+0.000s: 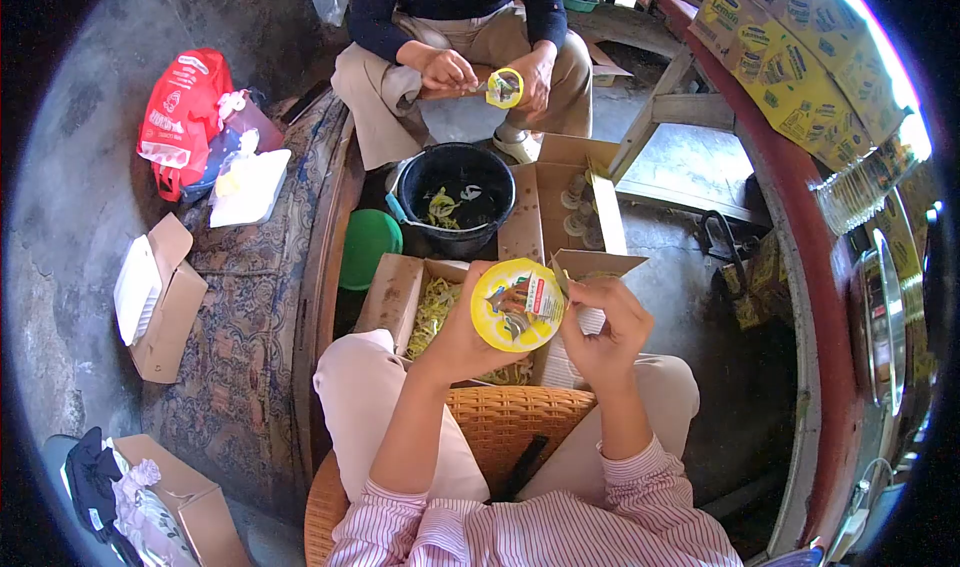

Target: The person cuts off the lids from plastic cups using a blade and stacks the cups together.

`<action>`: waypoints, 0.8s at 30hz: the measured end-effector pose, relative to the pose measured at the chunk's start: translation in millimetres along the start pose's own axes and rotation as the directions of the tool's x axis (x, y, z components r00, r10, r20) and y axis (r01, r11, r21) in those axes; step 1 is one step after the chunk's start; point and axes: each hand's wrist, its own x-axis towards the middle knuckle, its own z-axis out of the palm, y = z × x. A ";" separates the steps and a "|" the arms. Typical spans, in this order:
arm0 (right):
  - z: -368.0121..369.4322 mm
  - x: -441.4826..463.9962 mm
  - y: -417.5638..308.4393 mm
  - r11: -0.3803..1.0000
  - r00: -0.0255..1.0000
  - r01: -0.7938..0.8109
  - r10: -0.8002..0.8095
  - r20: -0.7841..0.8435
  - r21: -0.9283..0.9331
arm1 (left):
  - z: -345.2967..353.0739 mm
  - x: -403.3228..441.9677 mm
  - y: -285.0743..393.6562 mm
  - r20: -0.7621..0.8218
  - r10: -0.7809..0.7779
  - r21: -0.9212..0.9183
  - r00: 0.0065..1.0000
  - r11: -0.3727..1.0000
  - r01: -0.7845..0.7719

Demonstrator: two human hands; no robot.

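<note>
In the head view, my left hand (pixel 452 335) is wrapped around a plastic cup with a yellow-rimmed printed film lid (pixel 515 307). The lid faces up towards me, and the cup's body is mostly hidden below it. My right hand (pixel 606 333) is pinched at the lid's right edge. A small thin dark piece shows at its fingertips; I cannot tell whether it is a tool or part of the film. Under my hands stands an open cardboard box (pixel 394 297) holding yellow strips (pixel 432 312).
Opposite sits a person, whose hands (pixel 447 71) hold a similar yellow-rimmed cup (pixel 505 88). Between us stand a black bucket (pixel 455 237) with yellow scraps, a green lid (pixel 369 250) and another carton (pixel 560 152) containing cups. A patterned bench (pixel 235 317) lies left, a red-edged table (pixel 790 237) right.
</note>
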 end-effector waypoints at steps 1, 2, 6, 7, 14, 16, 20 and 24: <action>0.3 0.2 -0.4 1.000 1.000 -0.008 0.008 -0.004 0.005 | -0.1 0.8 0.0 -0.002 0.008 0.011 1.000 1.000 -0.008; 1.1 0.1 -0.2 1.000 1.000 -0.009 0.009 -0.017 0.000 | -0.2 2.0 -0.1 -0.004 0.017 0.023 1.000 1.000 -0.017; 4.3 -1.2 0.0 1.000 0.998 -0.008 0.007 -0.059 -0.023 | 3.9 2.4 -7.9 -0.056 -0.019 -0.104 0.998 0.995 0.013; 4.3 -1.3 -0.2 1.000 0.998 -0.006 0.004 -0.067 -0.031 | 3.4 2.5 -6.4 -0.060 -0.026 -0.081 0.998 0.996 0.021; 6.4 -4.5 2.7 1.000 0.999 0.001 -0.001 -0.050 0.008 | 0.2 2.7 -6.4 -0.061 -0.029 -0.010 0.998 1.000 0.028; 6.3 -5.2 2.1 1.000 0.999 0.004 -0.004 -0.054 -0.003 | -0.4 2.6 -9.4 -0.056 -0.015 0.001 0.998 1.000 0.015; 6.1 -5.4 -0.5 0.998 0.998 0.021 -0.024 -0.056 -0.051 | 2.5 1.0 -11.3 -0.083 0.014 0.041 0.996 0.999 -0.011; 6.6 -3.8 -1.3 0.998 0.999 0.018 -0.021 -0.044 -0.056 | 1.7 0.8 -9.0 -0.081 0.002 0.054 0.997 0.999 0.002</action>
